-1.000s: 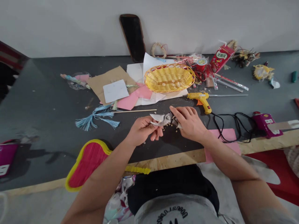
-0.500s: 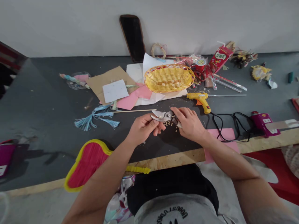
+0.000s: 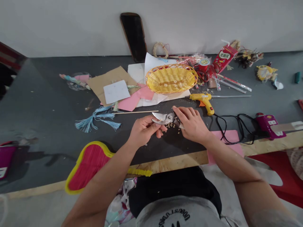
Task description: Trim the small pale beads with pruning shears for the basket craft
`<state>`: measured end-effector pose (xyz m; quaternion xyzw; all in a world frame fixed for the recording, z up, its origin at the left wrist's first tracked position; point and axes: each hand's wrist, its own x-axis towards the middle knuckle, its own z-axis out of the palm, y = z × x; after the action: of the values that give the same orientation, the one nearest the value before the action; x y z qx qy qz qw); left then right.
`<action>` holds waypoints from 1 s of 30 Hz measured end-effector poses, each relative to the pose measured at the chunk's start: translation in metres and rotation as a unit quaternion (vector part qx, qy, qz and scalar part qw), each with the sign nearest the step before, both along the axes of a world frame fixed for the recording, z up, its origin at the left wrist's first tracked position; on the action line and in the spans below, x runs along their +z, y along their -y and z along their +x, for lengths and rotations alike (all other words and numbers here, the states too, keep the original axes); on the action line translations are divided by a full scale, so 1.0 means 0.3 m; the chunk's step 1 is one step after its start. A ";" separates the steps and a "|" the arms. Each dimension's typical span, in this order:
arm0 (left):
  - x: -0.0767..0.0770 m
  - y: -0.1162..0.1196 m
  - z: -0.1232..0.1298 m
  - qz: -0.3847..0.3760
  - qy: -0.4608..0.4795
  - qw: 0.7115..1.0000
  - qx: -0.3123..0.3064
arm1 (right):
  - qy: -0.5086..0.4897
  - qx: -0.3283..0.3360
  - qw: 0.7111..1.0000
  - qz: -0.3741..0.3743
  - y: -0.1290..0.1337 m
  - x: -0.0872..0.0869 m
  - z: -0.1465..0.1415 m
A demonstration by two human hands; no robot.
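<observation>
My right hand point(image 3: 194, 126) is closed around the handles of a pair of pruning shears point(image 3: 168, 118), whose blades point left and stand apart. Next to the blades, the thumb and fingers of my left hand point(image 3: 143, 130) are pinched together; whatever small thing lies between them is hidden. Several tiny pale cut pieces point(image 3: 170, 125) are scattered on the dark tabletop point(image 3: 151, 151) under the shears. Just beyond the left fingers lies a thin wooden stick point(image 3: 136, 112), its left end by a blue tassel point(image 3: 98, 119).
Behind the hands stand a yellow woven basket point(image 3: 171, 78) on papers and a yellow glue gun point(image 3: 203, 100) with a black cord point(image 3: 233, 132). A phone point(image 3: 134, 37) leans on the wall. A red-and-yellow fan-like piece point(image 3: 91, 165) overhangs the front edge at left.
The shears' blades have shifted slightly left, over my left fingertips. Otherwise both hands keep nearly the same pose, and the table's things stay put.
</observation>
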<state>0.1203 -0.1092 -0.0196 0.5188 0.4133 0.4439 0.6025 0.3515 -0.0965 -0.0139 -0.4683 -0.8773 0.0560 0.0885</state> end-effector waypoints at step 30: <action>-0.020 -0.021 0.012 -0.023 0.059 0.997 0.051 | -0.001 0.010 0.997 0.077 -0.004 -0.027 0.013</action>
<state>0.1238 -0.1029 -0.0255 0.4560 0.4129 0.4946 0.6140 0.3554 -0.0953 -0.0219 -0.4513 -0.8836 -0.0108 0.1245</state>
